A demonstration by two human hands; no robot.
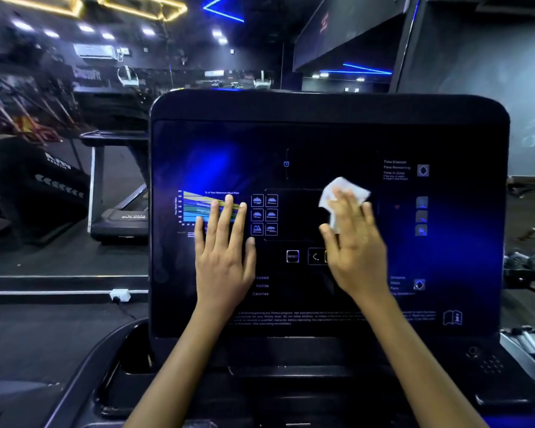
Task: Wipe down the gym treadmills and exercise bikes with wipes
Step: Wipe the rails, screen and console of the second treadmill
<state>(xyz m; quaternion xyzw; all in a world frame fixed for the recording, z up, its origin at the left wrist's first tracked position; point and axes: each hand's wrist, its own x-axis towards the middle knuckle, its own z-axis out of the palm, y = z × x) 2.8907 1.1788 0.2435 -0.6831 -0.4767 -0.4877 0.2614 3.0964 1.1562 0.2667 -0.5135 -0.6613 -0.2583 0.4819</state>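
While pressing crumpled white wipe (pixel 342 200) flat-fingered with right hand (pixel 354 242) at centre-right of glossy black treadmill console panel (pixel 322 143), bracing spread left hand (pixel 224 248) centre-left; early stage, other machines probably left.

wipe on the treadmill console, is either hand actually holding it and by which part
The right hand presses the white wipe flat against the console, fingers over its middle, not gripping it. The left hand lies flat, holding nothing.
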